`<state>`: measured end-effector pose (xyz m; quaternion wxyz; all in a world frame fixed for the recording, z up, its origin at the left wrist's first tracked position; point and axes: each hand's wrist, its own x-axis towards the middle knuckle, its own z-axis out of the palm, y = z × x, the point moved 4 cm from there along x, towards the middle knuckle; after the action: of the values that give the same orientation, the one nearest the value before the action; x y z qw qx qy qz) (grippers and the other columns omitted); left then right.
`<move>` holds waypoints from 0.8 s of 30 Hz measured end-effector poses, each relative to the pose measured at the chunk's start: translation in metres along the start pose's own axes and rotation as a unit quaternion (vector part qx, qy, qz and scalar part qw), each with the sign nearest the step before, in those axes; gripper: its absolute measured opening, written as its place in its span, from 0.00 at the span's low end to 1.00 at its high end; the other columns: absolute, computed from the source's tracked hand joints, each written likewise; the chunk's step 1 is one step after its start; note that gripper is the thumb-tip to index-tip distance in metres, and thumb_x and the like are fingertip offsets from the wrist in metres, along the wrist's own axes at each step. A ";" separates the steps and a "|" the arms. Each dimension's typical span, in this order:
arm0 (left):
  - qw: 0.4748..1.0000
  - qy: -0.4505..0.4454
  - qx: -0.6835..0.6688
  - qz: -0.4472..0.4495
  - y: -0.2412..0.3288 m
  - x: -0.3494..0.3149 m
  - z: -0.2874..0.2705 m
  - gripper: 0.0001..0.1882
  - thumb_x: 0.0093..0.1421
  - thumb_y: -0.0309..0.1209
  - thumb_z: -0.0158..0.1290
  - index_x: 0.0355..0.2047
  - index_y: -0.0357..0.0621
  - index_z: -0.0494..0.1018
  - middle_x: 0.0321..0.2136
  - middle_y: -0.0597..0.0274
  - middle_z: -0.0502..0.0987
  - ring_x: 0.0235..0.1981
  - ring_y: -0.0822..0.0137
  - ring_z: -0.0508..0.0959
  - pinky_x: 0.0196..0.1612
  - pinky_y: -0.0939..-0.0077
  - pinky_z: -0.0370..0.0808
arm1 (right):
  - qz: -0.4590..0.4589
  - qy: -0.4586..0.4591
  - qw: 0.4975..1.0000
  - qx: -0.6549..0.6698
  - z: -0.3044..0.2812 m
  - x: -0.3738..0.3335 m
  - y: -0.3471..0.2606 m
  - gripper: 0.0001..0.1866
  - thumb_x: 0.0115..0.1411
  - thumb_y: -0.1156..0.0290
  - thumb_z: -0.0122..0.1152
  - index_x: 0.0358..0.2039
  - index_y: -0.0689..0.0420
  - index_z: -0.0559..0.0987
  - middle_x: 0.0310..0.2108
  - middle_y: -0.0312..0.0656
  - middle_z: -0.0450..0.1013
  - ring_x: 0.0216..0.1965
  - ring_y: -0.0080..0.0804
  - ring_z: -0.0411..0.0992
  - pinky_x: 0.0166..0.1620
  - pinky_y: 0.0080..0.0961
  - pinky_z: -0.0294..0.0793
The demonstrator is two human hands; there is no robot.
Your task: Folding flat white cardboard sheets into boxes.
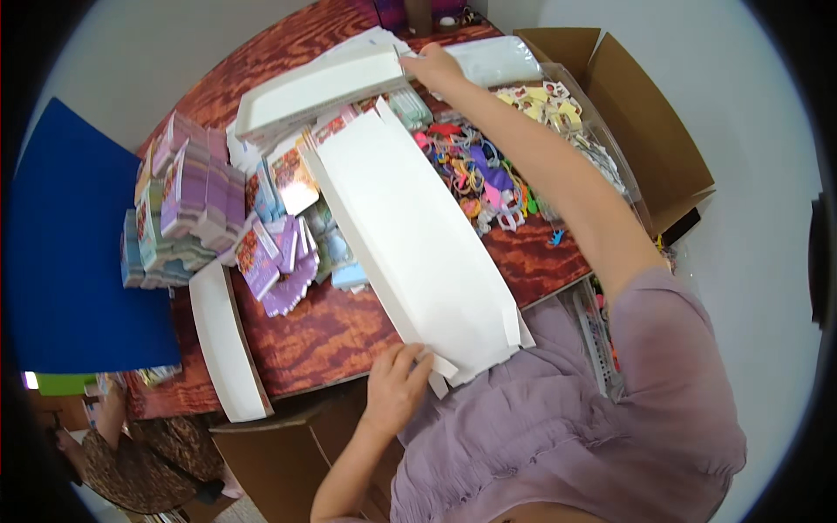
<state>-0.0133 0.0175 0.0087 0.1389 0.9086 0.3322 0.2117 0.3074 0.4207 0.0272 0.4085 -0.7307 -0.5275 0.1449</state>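
Note:
A long white cardboard box (418,235), its side walls partly folded up and its end flaps loose, lies across the table toward my lap. My left hand (397,388) has its fingers closed round the near left corner flap of this box. Stretched to the far side, my right hand (432,68) grips the right end of a shallow white cardboard tray (318,91) with raised walls. That hand's fingertips are partly hidden by the tray's end wall. Under and beside the long box lie small printed card packs (292,179) and a fanned stack of purple cards (292,292).
Tall stacks of card packs (205,187) stand at the left, by a blue panel (87,253). A narrow white tray (225,344) overhangs the front edge. Colourful small trinkets (479,170) fill the right, near an open brown carton (654,122). Another person (148,462) sits at lower left.

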 end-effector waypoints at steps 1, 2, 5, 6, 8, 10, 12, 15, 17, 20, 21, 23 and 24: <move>1.000 0.002 0.000 -0.010 0.000 -0.003 0.001 0.16 0.51 0.24 0.60 0.43 0.43 0.81 0.47 0.55 0.78 0.48 0.51 0.76 0.49 0.59 0.77 | 0.034 -0.046 0.998 0.025 0.015 0.010 -0.006 0.40 0.53 0.39 0.69 0.49 0.66 0.80 0.46 0.58 0.81 0.47 0.54 0.80 0.50 0.42 0.78; 1.000 0.002 0.001 -0.022 -0.002 -0.006 0.001 0.16 0.52 0.24 0.60 0.43 0.43 0.81 0.46 0.55 0.79 0.48 0.51 0.77 0.48 0.60 0.77 | 0.068 -0.054 0.996 0.013 0.026 0.009 -0.019 0.39 0.50 0.42 0.72 0.51 0.65 0.82 0.51 0.57 0.80 0.52 0.54 0.80 0.54 0.42 0.78; 0.999 -0.007 -0.002 -0.043 0.001 -0.006 -0.001 0.16 0.51 0.24 0.61 0.42 0.44 0.82 0.46 0.59 0.79 0.47 0.53 0.77 0.48 0.62 0.78 | 0.095 -0.077 0.992 -0.026 0.046 0.016 -0.031 0.31 0.55 0.50 0.69 0.51 0.62 0.83 0.51 0.54 0.81 0.53 0.52 0.80 0.55 0.41 0.79; 0.999 -0.008 -0.004 -0.033 0.003 -0.004 -0.002 0.16 0.51 0.24 0.61 0.42 0.44 0.82 0.46 0.59 0.79 0.47 0.53 0.77 0.48 0.62 0.78 | 0.110 -0.065 0.991 -0.042 0.053 0.018 -0.033 0.26 0.57 0.55 0.66 0.50 0.60 0.84 0.51 0.53 0.81 0.53 0.51 0.79 0.55 0.40 0.79; 0.998 -0.010 -0.017 -0.055 0.003 -0.002 -0.003 0.16 0.51 0.24 0.62 0.42 0.44 0.82 0.45 0.60 0.79 0.47 0.54 0.77 0.48 0.62 0.78 | 0.129 -0.048 0.989 -0.061 0.047 0.024 -0.026 0.22 0.59 0.60 0.63 0.50 0.59 0.84 0.51 0.52 0.81 0.54 0.51 0.79 0.55 0.39 0.79; 0.998 -0.011 -0.025 -0.054 0.003 0.001 -0.002 0.15 0.51 0.23 0.62 0.41 0.44 0.82 0.45 0.61 0.79 0.47 0.55 0.77 0.48 0.62 0.78 | 0.085 0.004 0.996 -0.023 0.033 0.030 -0.021 0.19 0.53 0.63 0.62 0.40 0.62 0.86 0.43 0.57 0.82 0.47 0.55 0.81 0.52 0.45 0.78; 0.999 -0.003 -0.014 -0.044 0.001 0.001 -0.002 0.15 0.50 0.23 0.63 0.41 0.44 0.82 0.45 0.61 0.79 0.47 0.55 0.78 0.48 0.63 0.78 | 0.034 0.027 0.999 0.008 0.007 0.031 0.001 0.19 0.50 0.62 0.63 0.36 0.64 0.86 0.38 0.58 0.82 0.40 0.54 0.82 0.45 0.45 0.80; 0.998 0.022 -0.024 -0.055 -0.001 -0.003 -0.001 0.17 0.47 0.20 0.65 0.39 0.44 0.82 0.43 0.59 0.80 0.45 0.52 0.77 0.46 0.60 0.78 | 0.070 0.004 0.956 0.286 -0.057 -0.028 0.043 0.28 0.55 0.68 0.64 0.57 0.63 0.75 0.26 0.38 0.73 0.17 0.20 0.66 0.15 0.22 0.59; 0.998 0.032 -0.034 -0.051 -0.001 -0.002 0.001 0.16 0.47 0.20 0.65 0.39 0.44 0.82 0.43 0.59 0.80 0.45 0.52 0.77 0.46 0.60 0.78 | 0.098 0.003 0.919 0.381 -0.123 -0.082 0.058 0.25 0.57 0.70 0.61 0.55 0.65 0.75 0.27 0.39 0.74 0.15 0.20 0.65 0.14 0.21 0.59; 0.997 0.042 -0.045 -0.050 -0.002 0.001 0.000 0.15 0.48 0.20 0.65 0.38 0.43 0.82 0.42 0.59 0.80 0.45 0.51 0.77 0.46 0.59 0.78 | 0.179 0.039 0.922 0.341 -0.184 -0.135 0.113 0.25 0.57 0.70 0.60 0.55 0.64 0.75 0.30 0.39 0.74 0.18 0.22 0.68 0.16 0.20 0.61; 0.997 0.043 -0.046 -0.051 -0.002 0.001 0.000 0.15 0.48 0.20 0.65 0.38 0.43 0.82 0.42 0.59 0.80 0.45 0.51 0.77 0.46 0.59 0.78 | 0.189 0.054 0.919 0.343 -0.197 -0.149 0.129 0.25 0.57 0.70 0.60 0.56 0.63 0.74 0.32 0.40 0.74 0.20 0.22 0.69 0.17 0.20 0.62; 0.997 0.045 -0.050 -0.047 -0.002 0.003 0.001 0.15 0.48 0.20 0.65 0.38 0.42 0.82 0.41 0.59 0.80 0.45 0.51 0.77 0.46 0.59 0.78 | 0.213 0.094 0.911 0.341 -0.222 -0.175 0.154 0.27 0.56 0.71 0.61 0.58 0.64 0.73 0.30 0.40 0.73 0.21 0.24 0.70 0.17 0.23 0.64; 0.997 0.044 -0.045 -0.050 -0.001 0.002 0.001 0.15 0.48 0.20 0.65 0.38 0.42 0.82 0.41 0.59 0.80 0.45 0.51 0.77 0.46 0.59 0.78 | 0.240 0.128 0.900 0.341 -0.230 -0.190 0.163 0.30 0.56 0.73 0.62 0.60 0.64 0.71 0.29 0.40 0.73 0.21 0.25 0.71 0.17 0.25 0.66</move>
<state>-0.0116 0.0191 0.0079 0.1754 0.8735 0.3730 0.2591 0.4856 0.1319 0.0074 0.6490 -0.6636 -0.1980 0.3149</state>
